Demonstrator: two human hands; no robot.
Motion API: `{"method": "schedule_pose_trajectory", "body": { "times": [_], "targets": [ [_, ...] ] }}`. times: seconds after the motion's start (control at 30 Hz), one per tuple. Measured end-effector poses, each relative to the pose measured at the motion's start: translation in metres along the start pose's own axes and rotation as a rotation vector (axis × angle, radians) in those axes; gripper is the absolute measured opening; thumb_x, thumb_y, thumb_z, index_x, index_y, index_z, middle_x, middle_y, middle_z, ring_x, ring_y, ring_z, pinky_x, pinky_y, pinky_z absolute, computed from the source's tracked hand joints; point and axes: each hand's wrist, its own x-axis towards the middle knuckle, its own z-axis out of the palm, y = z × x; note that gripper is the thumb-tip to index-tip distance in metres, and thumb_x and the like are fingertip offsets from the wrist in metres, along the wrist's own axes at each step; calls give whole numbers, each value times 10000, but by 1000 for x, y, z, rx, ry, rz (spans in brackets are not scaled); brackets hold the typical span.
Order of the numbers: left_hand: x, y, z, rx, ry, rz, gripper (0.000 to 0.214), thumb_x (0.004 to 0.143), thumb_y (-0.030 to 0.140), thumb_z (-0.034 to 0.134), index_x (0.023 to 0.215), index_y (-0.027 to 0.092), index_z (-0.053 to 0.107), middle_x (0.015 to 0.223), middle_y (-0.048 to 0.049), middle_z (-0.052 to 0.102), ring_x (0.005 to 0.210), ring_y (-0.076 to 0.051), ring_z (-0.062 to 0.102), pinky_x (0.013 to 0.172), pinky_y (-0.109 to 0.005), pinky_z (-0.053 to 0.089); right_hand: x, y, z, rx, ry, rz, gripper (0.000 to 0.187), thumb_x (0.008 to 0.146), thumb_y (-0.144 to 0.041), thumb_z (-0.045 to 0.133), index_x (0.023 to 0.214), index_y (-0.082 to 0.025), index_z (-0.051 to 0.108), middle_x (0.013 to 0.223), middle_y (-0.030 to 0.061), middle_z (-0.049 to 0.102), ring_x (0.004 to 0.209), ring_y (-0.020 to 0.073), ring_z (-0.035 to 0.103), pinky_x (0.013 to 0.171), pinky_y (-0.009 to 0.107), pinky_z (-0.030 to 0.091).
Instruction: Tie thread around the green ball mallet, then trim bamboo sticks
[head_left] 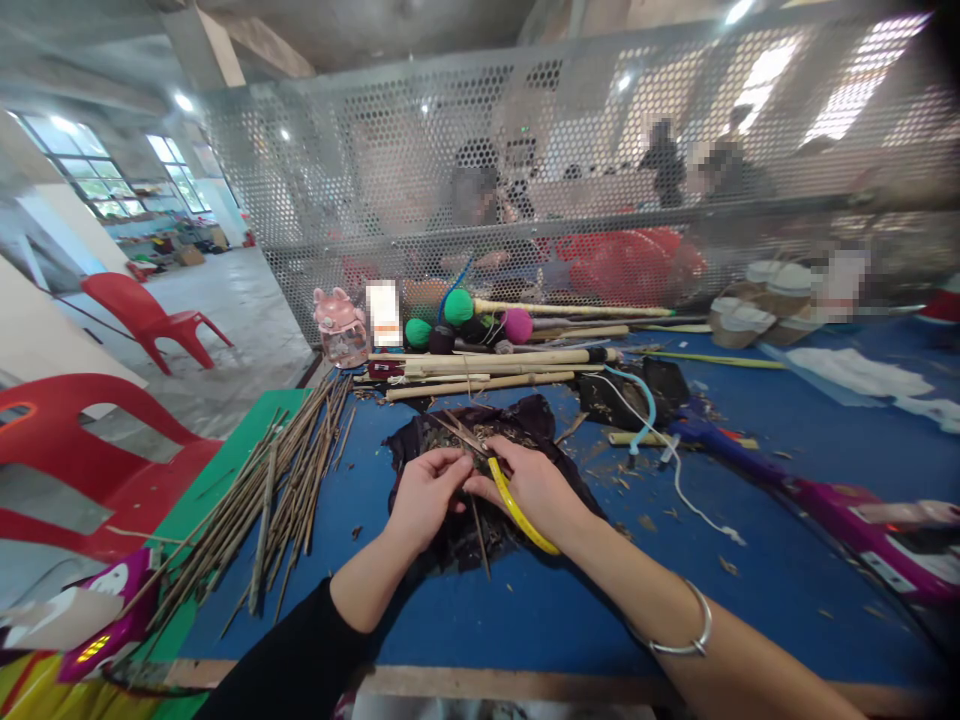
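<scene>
My left hand (427,497) and my right hand (531,484) meet over a dark cloth (457,440) littered with shavings on the blue table (750,590). Both hands pinch a thin bamboo stick (475,520) that points toward me. A yellow-handled tool (519,514) lies in my right hand along the palm, its tip at the stick. My right wrist wears a silver bangle (686,632); my left arm has a black sleeve.
A heap of thin bamboo sticks (274,495) lies to the left. Thicker bamboo poles (487,365) and coloured balls (459,308) sit at the back. A pink bottle (341,325), white cable (679,480), purple tool (847,510), red chairs (90,460), mesh screen with people behind it.
</scene>
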Motion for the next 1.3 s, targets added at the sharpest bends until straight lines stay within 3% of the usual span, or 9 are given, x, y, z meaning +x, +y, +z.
{"method": "schedule_pose_trajectory", "body": {
  "times": [0.37,0.5,0.63,0.83,1.07,1.3],
  "targets": [
    [2,-2,0,15,65,6,366,584,423,728,756,125,603,534,24,569,417,-58,480,325,-136,358,0,6,5,4,-12,-3,351,762,-537,534,897,-215,567,592,5,600,514,154,553,488,226,363],
    [1,-2,-1,-11,57,2,361,588,416,728,753,127,586,531,22,580,392,-55,473,330,-143,344,-2,3,4,-67,-13,-1,472,700,-553,596,1018,-209,539,768,41,643,666,191,613,560,251,400],
    [1,1,0,-36,72,6,325,583,381,736,717,129,579,561,-1,607,496,-108,576,380,-157,376,-2,2,6,-95,-7,-21,599,637,-581,641,1076,-195,509,994,95,604,900,243,588,725,325,440],
    [0,2,3,-5,49,17,298,596,356,729,722,118,602,537,-3,614,440,-90,530,372,-165,359,-2,4,10,-31,44,-77,600,639,-534,673,1087,-179,492,995,114,572,930,256,548,784,369,441],
    [-2,0,3,-68,8,36,283,602,325,732,761,115,628,641,-10,648,507,-97,572,442,-186,433,0,6,10,-36,50,-157,645,613,-535,694,1096,-158,493,998,131,569,942,271,534,818,400,429],
    [0,-1,1,-11,17,10,323,621,401,705,719,117,587,523,0,616,354,-47,441,323,-151,319,0,11,12,-21,-17,-48,543,654,-552,649,1052,-200,539,948,82,624,881,233,596,753,323,445]
  ]
}}
